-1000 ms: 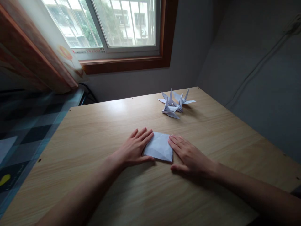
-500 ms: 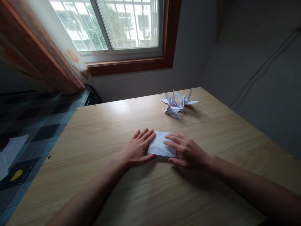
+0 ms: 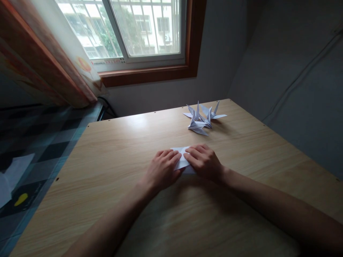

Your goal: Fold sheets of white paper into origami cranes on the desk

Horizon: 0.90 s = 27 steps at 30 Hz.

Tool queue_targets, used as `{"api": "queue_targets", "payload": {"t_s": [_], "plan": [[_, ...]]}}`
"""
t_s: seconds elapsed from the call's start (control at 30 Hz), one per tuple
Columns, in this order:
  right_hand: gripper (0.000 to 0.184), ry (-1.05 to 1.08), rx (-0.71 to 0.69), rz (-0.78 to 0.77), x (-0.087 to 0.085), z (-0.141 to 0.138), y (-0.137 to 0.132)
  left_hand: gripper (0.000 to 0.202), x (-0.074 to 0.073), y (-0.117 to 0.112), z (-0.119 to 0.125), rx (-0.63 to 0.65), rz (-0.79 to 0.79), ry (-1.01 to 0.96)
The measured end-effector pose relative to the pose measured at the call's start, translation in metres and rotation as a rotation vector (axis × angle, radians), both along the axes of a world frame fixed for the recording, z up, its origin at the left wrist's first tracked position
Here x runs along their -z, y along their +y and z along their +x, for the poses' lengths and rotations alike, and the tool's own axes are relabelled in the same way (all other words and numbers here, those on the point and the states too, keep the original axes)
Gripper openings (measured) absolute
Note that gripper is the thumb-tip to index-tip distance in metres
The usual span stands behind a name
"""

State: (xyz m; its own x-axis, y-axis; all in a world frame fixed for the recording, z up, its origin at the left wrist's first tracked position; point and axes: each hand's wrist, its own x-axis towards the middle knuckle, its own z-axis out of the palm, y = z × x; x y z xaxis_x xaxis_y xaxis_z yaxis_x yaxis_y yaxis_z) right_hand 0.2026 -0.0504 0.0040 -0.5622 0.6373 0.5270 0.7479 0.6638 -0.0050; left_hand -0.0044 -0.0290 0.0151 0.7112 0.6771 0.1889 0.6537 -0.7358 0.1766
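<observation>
A small folded sheet of white paper (image 3: pixel 183 162) lies on the wooden table between my two hands, with a flap lifted off its lower layer. My left hand (image 3: pixel 163 167) grips its left side, fingers on top and thumb at the near edge under the flap. On the right side, my right hand (image 3: pixel 204 160) has its fingers bent over the paper; its thumb is mostly hidden. Both hands partly cover the sheet. Beyond them stand several folded white paper cranes (image 3: pixel 199 123), grouped closely together.
The light wooden table (image 3: pixel 120 150) reaches to the wall below a barred window (image 3: pixel 152 28). At left, a checked cloth surface (image 3: pixel 50 150) carries loose white paper (image 3: pixel 18 169), beneath an orange curtain (image 3: pixel 53 60). A cable (image 3: pixel 297 76) runs along the right wall.
My right hand has moved left and slightly away from me, closer to my left hand. The paper's near edge has been raised into a flap. The cranes have stayed put.
</observation>
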Motion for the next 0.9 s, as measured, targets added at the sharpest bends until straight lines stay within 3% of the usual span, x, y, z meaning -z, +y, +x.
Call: {"api": "queue_targets", "payload": {"t_s": [0.07, 0.17, 0.23, 0.37, 0.5, 0.63, 0.77, 0.9], "plan": [[0.021, 0.165, 0.099, 0.045, 0.001, -0.004, -0.001, 0.025, 0.000, -0.001, 0.003, -0.080, 0.060, 0.005], [0.014, 0.343, 0.215, 0.096, 0.005, -0.007, -0.009, 0.021, 0.001, 0.000, 0.003, -0.224, 0.128, 0.009], [0.011, 0.304, 0.148, 0.085, 0.010, -0.008, -0.014, 0.024, 0.003, 0.001, 0.003, -0.265, 0.153, -0.013], [0.024, 0.087, 0.037, -0.080, 0.014, -0.011, -0.018, 0.034, 0.011, 0.004, 0.002, -0.264, 0.173, -0.144], [0.025, 0.049, 0.062, -0.122, 0.015, -0.011, -0.013, 0.053, 0.014, 0.011, -0.008, -0.127, 0.204, -0.127], [0.023, 0.050, 0.050, -0.106, 0.015, -0.007, -0.010, 0.053, 0.002, 0.020, -0.020, 0.069, 0.264, -0.011], [0.023, 0.103, 0.022, -0.147, 0.017, -0.004, -0.009, 0.034, -0.020, 0.026, -0.025, 0.257, 0.184, 0.087], [0.021, 0.163, 0.012, -0.196, 0.019, -0.002, -0.008, 0.024, -0.032, 0.032, -0.026, 0.287, 0.232, 0.188]]}}
